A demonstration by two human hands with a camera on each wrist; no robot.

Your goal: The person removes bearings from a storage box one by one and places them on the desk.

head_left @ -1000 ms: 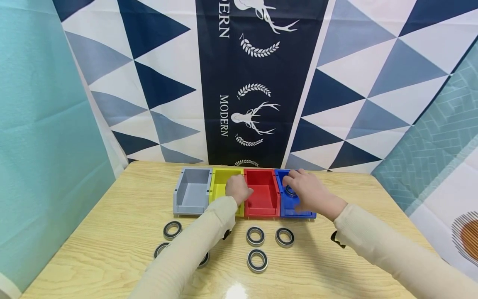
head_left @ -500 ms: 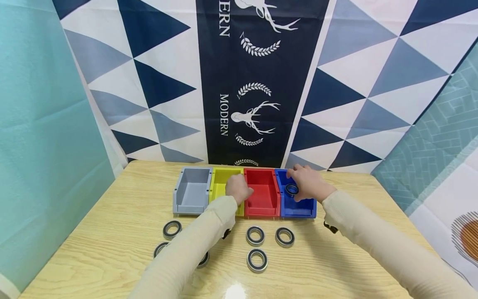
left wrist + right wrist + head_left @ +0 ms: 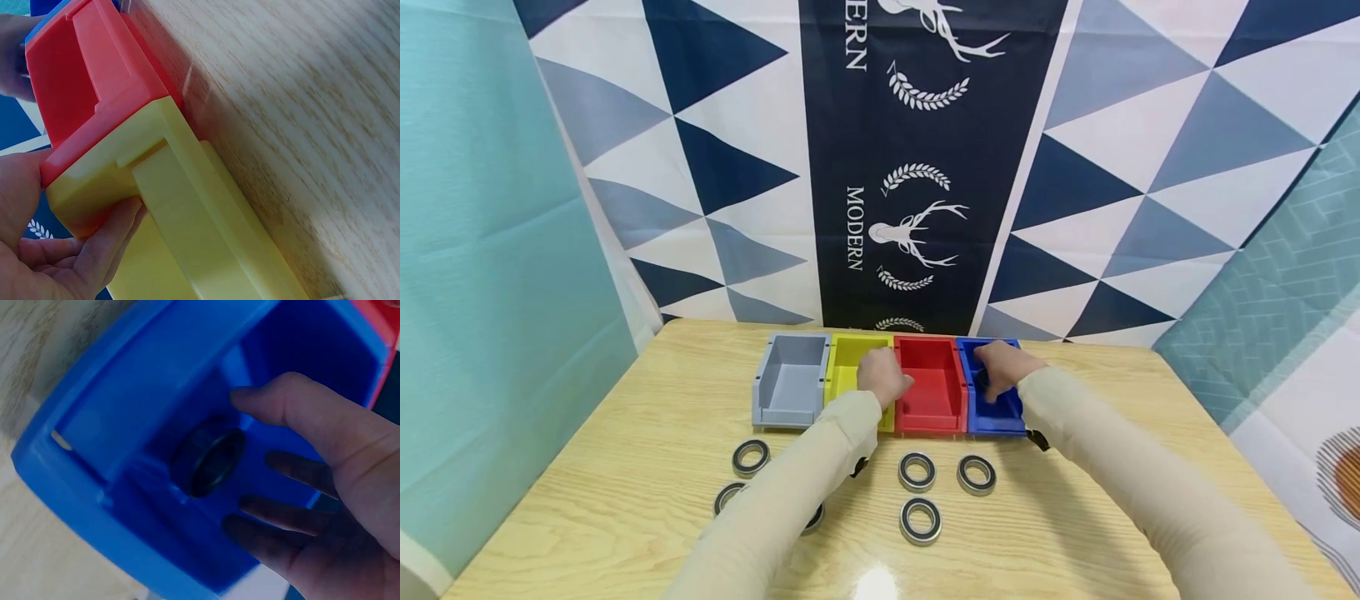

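Along the far edge of the tabletop [image 3: 647,467] stands a row of four bins: the grey bin [image 3: 790,381], the yellow bin [image 3: 844,372], the red bin [image 3: 931,385] and the blue bin [image 3: 992,417]. The left hand [image 3: 883,377] grips the wall where yellow and red meet, thumb and fingers [image 3: 115,234] curled over the yellow rim, apparently steadying the row. At the right end, the right hand [image 3: 1003,371] reaches into the blue bin with fingers [image 3: 281,515] spread and relaxed, gripping nothing; a black bearing [image 3: 209,461] lies on that bin's floor just beside the fingertips, seemingly just let go. The step in hand looks like dropping a bearing into the blue bin. Six loose bearings [image 3: 917,471] wait near the front edge, so the next move would call for lifting the right hand out and reaching back for one of them.
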